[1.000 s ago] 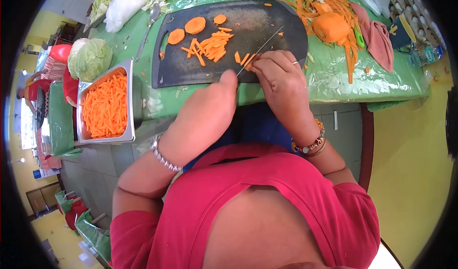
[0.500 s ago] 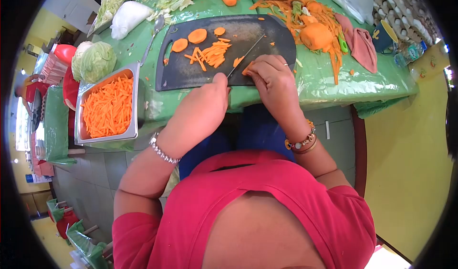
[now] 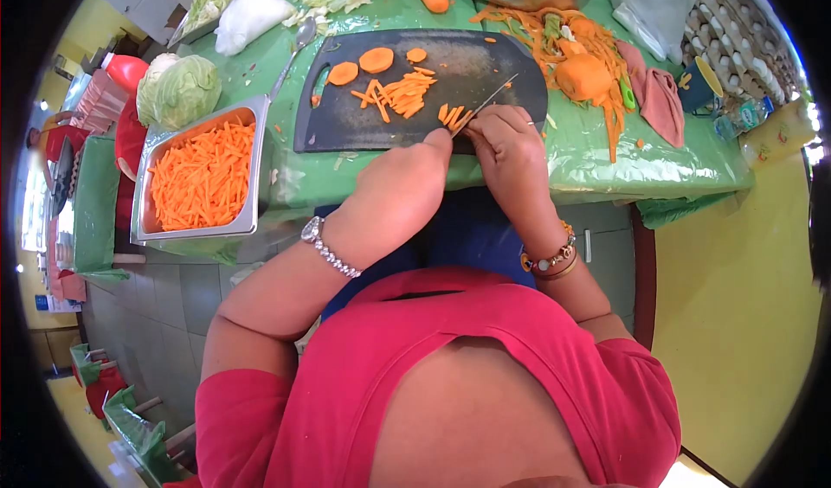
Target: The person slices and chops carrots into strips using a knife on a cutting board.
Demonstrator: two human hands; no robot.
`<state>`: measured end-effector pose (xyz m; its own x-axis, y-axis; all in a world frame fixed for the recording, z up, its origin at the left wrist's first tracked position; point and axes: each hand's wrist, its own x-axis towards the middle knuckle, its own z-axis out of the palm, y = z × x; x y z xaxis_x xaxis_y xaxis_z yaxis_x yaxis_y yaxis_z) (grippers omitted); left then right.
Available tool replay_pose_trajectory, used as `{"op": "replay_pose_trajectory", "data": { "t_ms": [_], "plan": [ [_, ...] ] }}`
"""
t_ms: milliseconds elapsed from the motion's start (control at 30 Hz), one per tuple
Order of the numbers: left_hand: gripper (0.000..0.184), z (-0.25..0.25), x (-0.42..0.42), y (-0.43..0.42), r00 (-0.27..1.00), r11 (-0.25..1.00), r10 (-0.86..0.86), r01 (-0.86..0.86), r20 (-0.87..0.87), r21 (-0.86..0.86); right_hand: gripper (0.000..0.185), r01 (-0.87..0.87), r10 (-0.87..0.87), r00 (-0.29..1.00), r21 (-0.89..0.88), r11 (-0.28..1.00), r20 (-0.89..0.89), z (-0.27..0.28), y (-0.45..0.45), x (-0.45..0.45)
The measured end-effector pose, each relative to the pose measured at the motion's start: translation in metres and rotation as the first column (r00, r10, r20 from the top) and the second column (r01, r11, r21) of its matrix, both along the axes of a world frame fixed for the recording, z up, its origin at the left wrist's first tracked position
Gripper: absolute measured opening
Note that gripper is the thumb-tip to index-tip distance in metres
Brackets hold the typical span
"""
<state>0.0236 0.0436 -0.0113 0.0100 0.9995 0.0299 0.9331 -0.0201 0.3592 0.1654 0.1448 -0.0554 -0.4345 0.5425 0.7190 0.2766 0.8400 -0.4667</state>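
Observation:
My left hand [image 3: 402,181] is closed around the handle of a knife [image 3: 500,88], whose blade slants up and right across the dark cutting board [image 3: 333,129]. Close against the blade, the fingers of my right hand [image 3: 512,150] pinch a carrot piece that they mostly hide. Several freshly cut carrot sticks [image 3: 452,116] lie along the knife's left side. Farther left on the board is a small heap of carrot sticks [image 3: 405,94]. Above it lie three round carrot slices [image 3: 376,60].
A metal pan [image 3: 261,133] of carrot strips stands left, beside a cabbage [image 3: 186,92] and a spoon [image 3: 294,55]. Orange peelings [image 3: 613,129], a pink cloth [image 3: 662,112] and a blue cup [image 3: 699,86] are right. Egg trays [image 3: 736,38] sit at the far right.
The knife and my left hand have shifted right, closer to my right hand. More cut sticks lie beside the blade. The whole view has shifted slightly.

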Motion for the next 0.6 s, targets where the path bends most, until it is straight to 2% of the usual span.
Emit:
{"op": "replay_pose_trajectory", "data": {
  "t_ms": [67, 100, 167, 300, 500, 600],
  "plan": [
    [0.013, 0.001, -0.002, -0.013, 0.998, 0.996, 0.045, -0.049, -0.042, -0.080, 0.006, 0.009, -0.009, 1.000, -0.004, 1.000, -0.007, -0.002, 0.000, 0.005],
    [0.013, 0.001, -0.004, -0.017, 0.998, 0.997, 0.028, -0.032, -0.050, -0.073, 0.007, 0.000, 0.000, 1.000, -0.018, 1.000, -0.009, -0.004, 0.000, 0.006],
    [0.018, -0.001, -0.009, -0.027, 0.998, 0.997, 0.050, -0.047, 0.047, -0.063, 0.008, 0.013, -0.013, 1.000, -0.036, 0.999, -0.020, -0.005, -0.004, 0.003],
    [0.021, 0.009, -0.004, -0.025, 0.997, 0.999, 0.020, -0.022, 0.074, 0.023, 0.009, 0.067, -0.067, 0.998, -0.025, 0.997, 0.004, -0.001, -0.009, 0.001],
    [0.022, 0.004, -0.007, -0.014, 0.996, 0.996, -0.003, 0.011, 0.091, -0.091, 0.010, 0.049, -0.049, 0.999, -0.016, 0.999, 0.008, -0.006, -0.003, 0.002],
    [0.020, 0.001, -0.002, -0.006, 0.999, 0.995, 0.011, -0.006, 0.045, -0.103, 0.010, 0.015, -0.015, 1.000, 0.005, 1.000, -0.008, -0.005, -0.004, 0.003]
  ]
}}
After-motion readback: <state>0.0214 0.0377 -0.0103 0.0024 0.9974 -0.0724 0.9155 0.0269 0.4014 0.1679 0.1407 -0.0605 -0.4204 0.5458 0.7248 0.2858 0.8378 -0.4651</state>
